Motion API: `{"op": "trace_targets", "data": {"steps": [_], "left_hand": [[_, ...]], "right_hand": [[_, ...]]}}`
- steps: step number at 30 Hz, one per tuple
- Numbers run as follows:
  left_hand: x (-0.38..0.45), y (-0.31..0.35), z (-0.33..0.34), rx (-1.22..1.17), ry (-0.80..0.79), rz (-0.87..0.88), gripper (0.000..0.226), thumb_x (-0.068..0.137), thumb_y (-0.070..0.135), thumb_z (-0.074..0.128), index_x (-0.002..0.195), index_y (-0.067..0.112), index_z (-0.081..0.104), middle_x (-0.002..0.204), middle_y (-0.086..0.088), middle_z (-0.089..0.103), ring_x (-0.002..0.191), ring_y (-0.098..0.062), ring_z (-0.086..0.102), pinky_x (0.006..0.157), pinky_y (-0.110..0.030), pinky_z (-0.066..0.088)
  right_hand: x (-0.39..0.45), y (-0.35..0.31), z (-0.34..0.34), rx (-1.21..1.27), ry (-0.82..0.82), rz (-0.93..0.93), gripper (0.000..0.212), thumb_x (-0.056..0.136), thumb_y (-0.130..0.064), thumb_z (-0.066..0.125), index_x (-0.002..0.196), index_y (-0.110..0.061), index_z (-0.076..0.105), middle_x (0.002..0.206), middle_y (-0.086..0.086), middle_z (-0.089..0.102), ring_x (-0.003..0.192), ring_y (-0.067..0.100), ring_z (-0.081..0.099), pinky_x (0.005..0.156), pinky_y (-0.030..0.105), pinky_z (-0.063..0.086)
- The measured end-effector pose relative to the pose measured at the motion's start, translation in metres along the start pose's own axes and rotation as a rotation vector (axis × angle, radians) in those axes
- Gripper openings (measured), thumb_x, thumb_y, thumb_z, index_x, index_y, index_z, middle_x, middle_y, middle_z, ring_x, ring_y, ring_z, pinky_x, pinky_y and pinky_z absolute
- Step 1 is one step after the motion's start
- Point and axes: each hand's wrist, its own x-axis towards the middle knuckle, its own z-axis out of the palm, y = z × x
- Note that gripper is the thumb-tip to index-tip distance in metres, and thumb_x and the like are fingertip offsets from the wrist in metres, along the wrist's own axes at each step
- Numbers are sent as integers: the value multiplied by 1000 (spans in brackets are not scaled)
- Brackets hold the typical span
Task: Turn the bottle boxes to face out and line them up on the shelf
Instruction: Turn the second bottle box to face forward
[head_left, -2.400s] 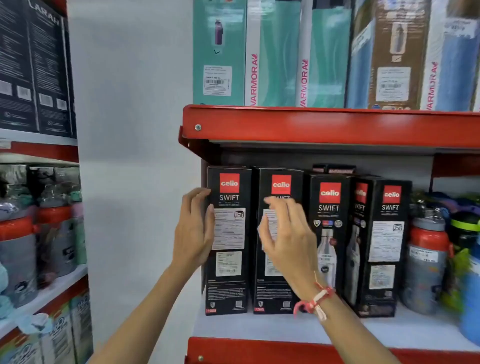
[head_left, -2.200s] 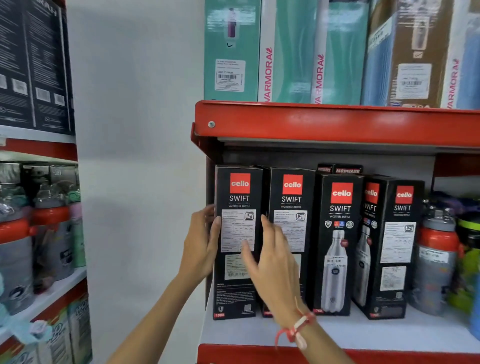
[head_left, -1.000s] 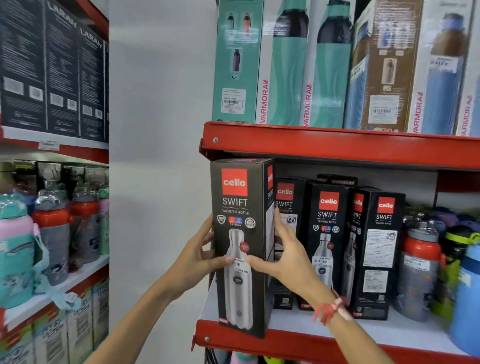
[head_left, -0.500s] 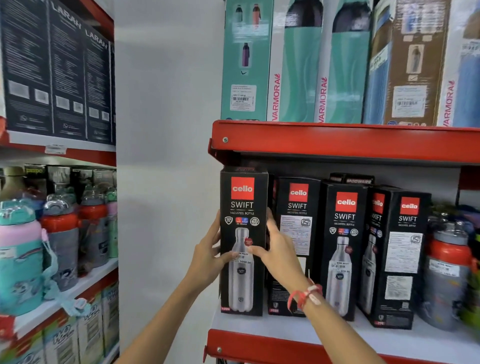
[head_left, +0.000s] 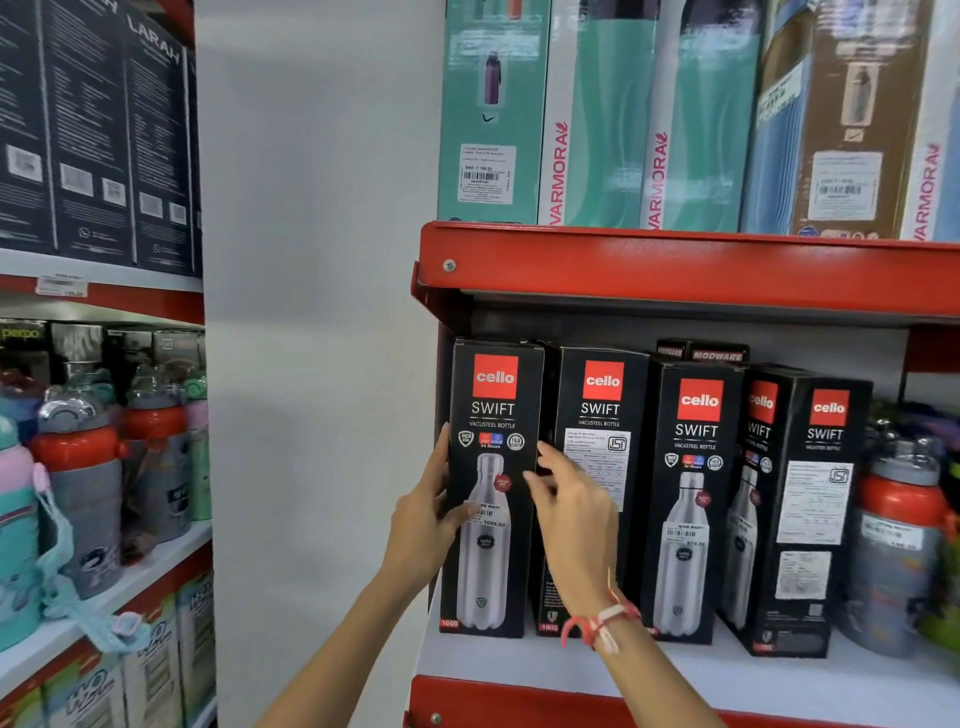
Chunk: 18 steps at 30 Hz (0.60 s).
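Several black Cello Swift bottle boxes stand on the white shelf (head_left: 779, 680). The leftmost box (head_left: 493, 405) shows its bottle picture to the front. My left hand (head_left: 423, 525) grips its left edge, thumb across the front. My right hand (head_left: 571, 514) hovers with fingers spread just off that box's right edge, in front of the second box (head_left: 602, 395), which shows its label side. The third box (head_left: 693, 493) faces out with a bottle picture. The fourth box (head_left: 800, 499) stands turned at an angle, label side forward.
A red shelf edge (head_left: 675, 270) hangs just above the box tops, with tall Varmora boxes (head_left: 597, 114) on it. Loose red-and-grey bottles (head_left: 898, 545) stand right of the boxes. A white wall panel is left, then another rack with bottles (head_left: 78, 483).
The leftmost box was lifted out, turned so its bottle picture faces front, and set back on the shelf. My right hand has now come off it, fingers spread.
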Motion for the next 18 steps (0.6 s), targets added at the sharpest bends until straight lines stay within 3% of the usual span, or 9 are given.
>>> {"op": "trace_targets", "data": {"steps": [2,4,8,10,15,18], "left_hand": [[0,0,1,8,16,-5,84,88,11,63,142,47,10,141,3,52,128,-21,51,103,-49,46],[-2,0,4,37,49,-13,82,88,14,63,139,51,10,140,1,53,124,-23,55,98,-48,48],[-7,-2,7,107,114,-8,83,86,20,66,141,51,12,136,1,56,116,-21,61,92,-45,52],[-9,-2,7,164,121,-5,81,86,22,66,145,43,15,136,-1,57,114,-21,62,93,-44,53],[-22,7,8,305,193,85,70,87,25,65,146,30,26,141,0,42,120,-17,53,96,-34,49],[-28,19,14,253,209,180,60,86,21,66,140,29,41,138,1,44,121,-16,50,99,-40,51]], "right_hand": [[-4,7,-1,15,187,40,42,83,-22,71,121,-10,61,107,9,67,97,25,59,81,38,55],[-5,11,-1,-43,247,203,60,78,-29,75,129,-9,51,122,16,54,106,30,46,83,40,47],[-9,14,-1,-52,39,448,104,71,-43,76,148,-11,15,144,23,30,122,39,35,89,49,47],[-9,16,-1,-5,-34,461,114,70,-40,78,149,-17,0,145,24,26,123,41,36,90,54,47],[-11,22,-15,147,-15,431,126,65,-31,84,147,-35,-11,141,22,30,122,40,39,91,55,47],[-23,30,-34,267,23,334,127,61,-29,87,146,-44,-8,138,14,35,122,29,41,94,43,43]]}}
